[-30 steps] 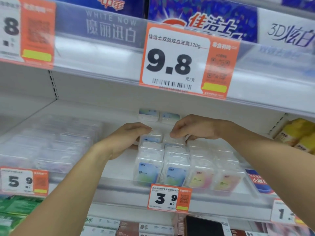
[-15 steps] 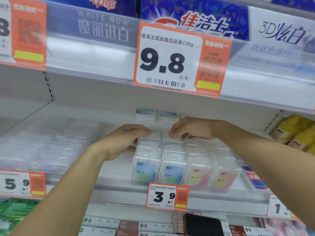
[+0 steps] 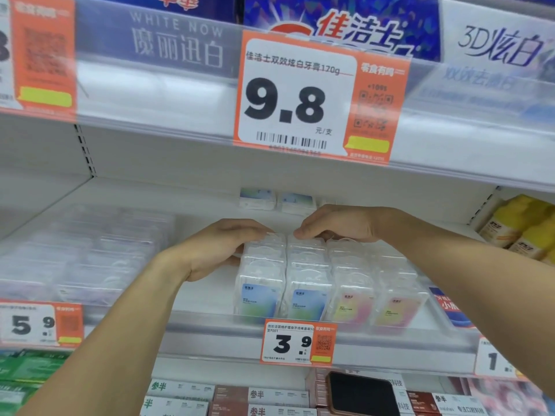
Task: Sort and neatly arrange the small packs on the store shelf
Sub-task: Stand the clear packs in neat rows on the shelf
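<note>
Small clear plastic packs stand in four close rows on the white shelf (image 3: 204,301). The two left rows have blue labels (image 3: 260,300) and the two right rows have pink-yellow labels (image 3: 354,306). My left hand (image 3: 219,247) cups the left row's rear end, fingers curled over the top and thumb against the side. Fingers of my right hand (image 3: 339,225) curl down over the rear packs of the middle rows. Two more blue packs (image 3: 258,199) lie apart at the back of the shelf.
Blurred clear boxes (image 3: 90,250) fill the shelf's left part behind a transparent front rail (image 3: 210,322). Yellow bottles (image 3: 522,229) stand at the right, a blue pack (image 3: 450,309) beside the rows. Toothpaste cartons (image 3: 345,28) sit overhead; boxes (image 3: 180,391) and a black object (image 3: 363,394) lie below.
Both hands have drawn the rear packs forward, closing the gaps, so the rows now stand tight together. The hands sit slightly lower on the packs.
</note>
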Motion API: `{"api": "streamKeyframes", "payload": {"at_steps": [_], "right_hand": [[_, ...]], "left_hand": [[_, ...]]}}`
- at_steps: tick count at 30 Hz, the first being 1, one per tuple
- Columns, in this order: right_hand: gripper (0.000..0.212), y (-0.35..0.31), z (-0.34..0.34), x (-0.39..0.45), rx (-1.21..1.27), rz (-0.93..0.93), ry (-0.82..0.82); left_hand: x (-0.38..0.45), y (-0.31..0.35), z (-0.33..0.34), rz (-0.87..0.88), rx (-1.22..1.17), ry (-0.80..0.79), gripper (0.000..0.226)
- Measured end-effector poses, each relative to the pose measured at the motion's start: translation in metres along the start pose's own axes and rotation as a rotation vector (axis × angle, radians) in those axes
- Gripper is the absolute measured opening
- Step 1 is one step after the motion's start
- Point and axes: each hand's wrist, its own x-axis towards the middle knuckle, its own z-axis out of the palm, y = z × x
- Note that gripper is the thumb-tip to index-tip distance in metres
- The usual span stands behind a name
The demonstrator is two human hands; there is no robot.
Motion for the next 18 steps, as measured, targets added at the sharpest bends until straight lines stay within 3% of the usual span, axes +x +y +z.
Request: {"api": "streamKeyframes", "payload": {"at_steps": [4, 6, 8, 11, 15, 18], "right_hand": [[0.034, -0.005, 0.003, -0.002, 0.004, 0.054, 0.008], [0.041, -0.006, -0.005, 0.004, -0.057, 0.049, 0.137], [0.034, -0.004, -0.017, 0.022, -0.161, 0.017, 0.298], [0.035, 0.001, -0.041, 0.058, -0.486, 0.056, 0.481], [0.066, 0.002, -0.055, 0.098, -0.613, 0.163, 0.385], [0.066, 0.006, -0.056, 0.113, -0.668, 0.197, 0.368]], "left_hand": [[-0.001, 0.0, -0.001, 0.006, -0.004, -0.015, 0.025], [0.0, 0.0, -0.001, 0.012, 0.013, 0.001, 0.025], [0.0, 0.0, 0.0, 0.017, 0.037, 0.03, 0.025], [-0.003, -0.003, -0.001, 0.024, 0.043, 0.036, 0.025], [-0.002, -0.008, -0.006, 0.023, 0.047, 0.043, 0.031], [0.002, -0.007, -0.007, 0.021, 0.01, 0.142, 0.038]]}}
